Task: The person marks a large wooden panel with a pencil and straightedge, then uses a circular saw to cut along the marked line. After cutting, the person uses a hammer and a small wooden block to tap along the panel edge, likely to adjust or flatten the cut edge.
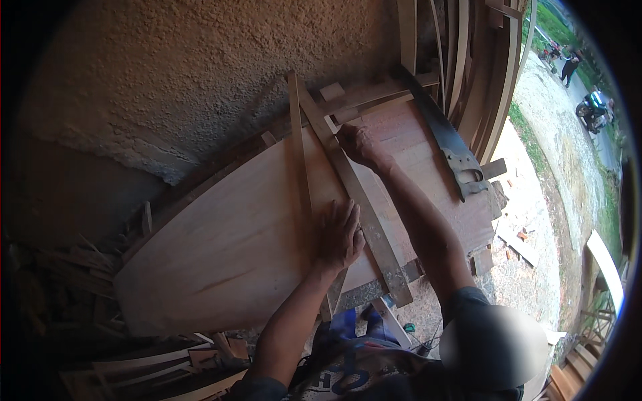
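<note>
A long wooden straight bar (373, 224) lies slantwise across a wide pale wooden panel (234, 244). My left hand (341, 237) rests on the wood along the bar's left side, its fingers stretched out flat. Farther up, my right hand (364, 146) is closed against the bar's right edge; what its fingers pinch, if anything, I cannot make out. A second, thinner strip (299, 147) meets the bar at the far end and runs under my left hand. To the right, a handsaw (445, 134) with a dark blade lies on the panel.
A rough plastered wall (221, 73) rises behind the panel. Tall boards (481, 80) lean at the far right. Wood scraps (73, 274) are heaped at the left, with more strips (147, 371) below. Outside on the right are a motorcycle (594, 112) and a person (570, 67).
</note>
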{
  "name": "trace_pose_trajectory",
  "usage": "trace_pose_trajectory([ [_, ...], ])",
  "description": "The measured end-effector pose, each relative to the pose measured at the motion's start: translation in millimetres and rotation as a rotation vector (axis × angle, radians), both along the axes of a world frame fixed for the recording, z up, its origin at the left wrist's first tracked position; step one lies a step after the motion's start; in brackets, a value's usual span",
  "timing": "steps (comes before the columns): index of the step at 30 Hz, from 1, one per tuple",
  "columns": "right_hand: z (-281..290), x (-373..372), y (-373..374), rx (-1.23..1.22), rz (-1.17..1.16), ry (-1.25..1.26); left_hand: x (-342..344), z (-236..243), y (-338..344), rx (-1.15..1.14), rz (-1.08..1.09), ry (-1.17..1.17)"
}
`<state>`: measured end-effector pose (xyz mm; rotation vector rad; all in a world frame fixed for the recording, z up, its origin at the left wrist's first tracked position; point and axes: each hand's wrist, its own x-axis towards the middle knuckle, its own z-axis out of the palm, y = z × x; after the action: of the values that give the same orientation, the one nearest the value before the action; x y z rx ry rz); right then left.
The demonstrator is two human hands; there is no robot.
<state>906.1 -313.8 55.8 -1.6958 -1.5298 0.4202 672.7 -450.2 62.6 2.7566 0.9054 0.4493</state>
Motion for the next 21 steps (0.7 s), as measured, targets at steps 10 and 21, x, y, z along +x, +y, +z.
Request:
trace_pose_trajectory([
  [10, 44, -37, -300, -0.192, 0.084, 0.062, 1, 0, -4, 0.095, 0.047, 0.022],
  [21, 64, -45, -356, -0.323, 0.105, -0.002, -4, -11, -1, 0.114, 0.045, 0.072],
])
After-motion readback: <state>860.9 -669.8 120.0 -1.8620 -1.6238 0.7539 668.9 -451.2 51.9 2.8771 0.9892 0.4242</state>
